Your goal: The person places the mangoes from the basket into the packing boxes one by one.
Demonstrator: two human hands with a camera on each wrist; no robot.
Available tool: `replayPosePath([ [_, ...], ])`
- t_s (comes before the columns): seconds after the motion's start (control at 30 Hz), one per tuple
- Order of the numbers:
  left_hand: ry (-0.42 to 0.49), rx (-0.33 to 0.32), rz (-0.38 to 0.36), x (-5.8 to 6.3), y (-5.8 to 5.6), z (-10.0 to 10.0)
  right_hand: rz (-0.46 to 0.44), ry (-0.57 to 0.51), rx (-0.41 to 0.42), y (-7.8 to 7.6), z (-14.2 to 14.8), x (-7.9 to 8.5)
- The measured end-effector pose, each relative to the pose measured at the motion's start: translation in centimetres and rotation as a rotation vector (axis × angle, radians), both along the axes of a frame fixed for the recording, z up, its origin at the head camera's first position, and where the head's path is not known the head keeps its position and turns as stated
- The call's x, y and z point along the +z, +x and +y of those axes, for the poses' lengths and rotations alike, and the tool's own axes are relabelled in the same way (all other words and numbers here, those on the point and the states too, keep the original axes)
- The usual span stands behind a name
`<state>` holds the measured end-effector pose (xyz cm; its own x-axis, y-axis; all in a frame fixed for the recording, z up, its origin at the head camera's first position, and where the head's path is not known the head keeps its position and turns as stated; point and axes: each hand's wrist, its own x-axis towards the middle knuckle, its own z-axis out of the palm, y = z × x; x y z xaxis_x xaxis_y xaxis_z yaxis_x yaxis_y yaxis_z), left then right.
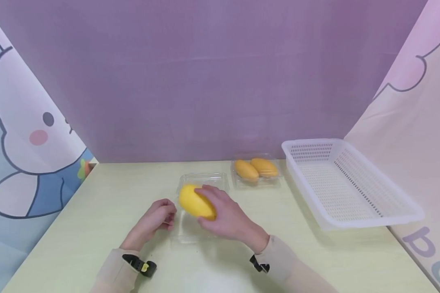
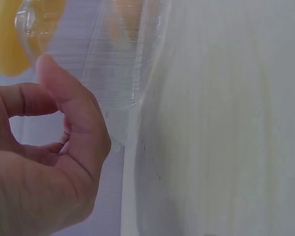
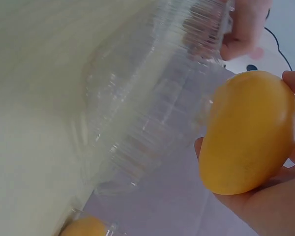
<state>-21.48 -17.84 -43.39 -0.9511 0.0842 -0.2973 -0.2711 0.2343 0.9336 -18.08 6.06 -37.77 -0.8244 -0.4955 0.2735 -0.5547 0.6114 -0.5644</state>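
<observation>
My right hand (image 1: 225, 213) grips a yellow mango (image 1: 196, 201), holding it above a clear plastic clamshell box (image 1: 203, 177). In the right wrist view the mango (image 3: 250, 132) is clasped between thumb and fingers. The clamshell stands open on the table, its hinged halves spread. At its left side is my left hand (image 1: 157, 217), fingers curled. From the left wrist, my left hand (image 2: 69, 137) has one fingertip against the edge of the clear plastic (image 2: 103, 64). Whether the plastic is pinched there does not show. My left hand (image 3: 243, 29) is partly seen through the plastic in the right wrist view.
Behind and right of the clamshell sits another clear box holding two orange-yellow mangoes (image 1: 264, 167). A white perforated plastic basket (image 1: 355, 224) stands at the table's right edge. The pale table (image 1: 95, 219) meets a purple backdrop (image 1: 212, 81), with cartoon-printed cloth on both sides.
</observation>
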Motion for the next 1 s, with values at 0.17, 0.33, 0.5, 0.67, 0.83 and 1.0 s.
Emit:
replayPosePath([
  [0.17,0.018,-0.008,-0.003,-0.1,0.0,-0.1,-0.028,0.086,-0.003,-0.2,-0.8,-1.0],
  [0.33,0.042,-0.013,-0.011,0.0,0.0,-0.2,-0.022,0.141,0.025,-0.5,-1.3,-1.9],
  [0.5,0.051,-0.023,-0.01,0.2,0.1,-0.2,-0.035,0.176,0.036,-0.7,-1.6,-2.4],
  [0.67,0.057,-0.03,-0.014,0.1,0.0,-0.2,-0.058,0.223,0.053,-1.1,-1.9,-2.9],
  [0.83,0.054,-0.02,-0.014,-0.1,0.0,-0.2,-0.076,0.248,0.064,-1.3,-2.0,-3.0],
  [1.0,0.042,-0.014,-0.013,-0.1,0.0,-0.1,-0.115,0.235,0.073,-1.2,-1.9,-2.7],
])
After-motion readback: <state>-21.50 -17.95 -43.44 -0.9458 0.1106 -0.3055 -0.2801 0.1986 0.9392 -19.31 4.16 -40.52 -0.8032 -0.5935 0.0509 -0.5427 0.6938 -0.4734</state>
